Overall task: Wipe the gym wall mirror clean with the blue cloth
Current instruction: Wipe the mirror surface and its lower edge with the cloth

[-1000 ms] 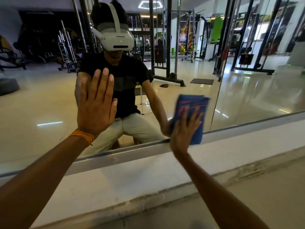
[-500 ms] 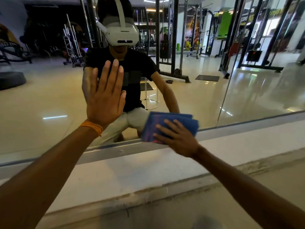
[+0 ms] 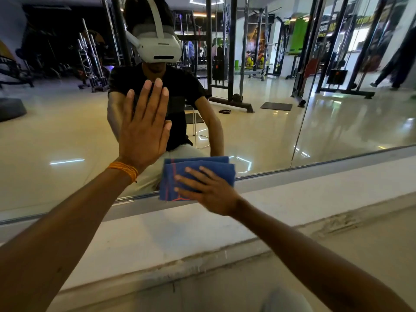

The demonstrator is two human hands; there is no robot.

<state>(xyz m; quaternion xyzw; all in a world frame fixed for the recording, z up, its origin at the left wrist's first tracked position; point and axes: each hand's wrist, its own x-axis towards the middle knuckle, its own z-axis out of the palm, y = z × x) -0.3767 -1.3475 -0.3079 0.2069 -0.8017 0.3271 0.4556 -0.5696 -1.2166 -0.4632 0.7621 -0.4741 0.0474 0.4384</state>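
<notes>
The blue cloth (image 3: 198,176), folded, lies at the mirror's (image 3: 337,122) bottom edge, pressed there by the right hand's (image 3: 210,191) spread fingers; the left hand (image 3: 144,129) rests flat, fingers straight, on the glass

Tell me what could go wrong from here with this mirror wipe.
1. The left hand lies flat on the mirror, so it may leave fresh prints.
2. The cloth overlaps the frame at the mirror's bottom edge; it might pick up grit there and smear it.
3. The right hand presses with spread fingers, not gripping, so the cloth could slip.
</notes>
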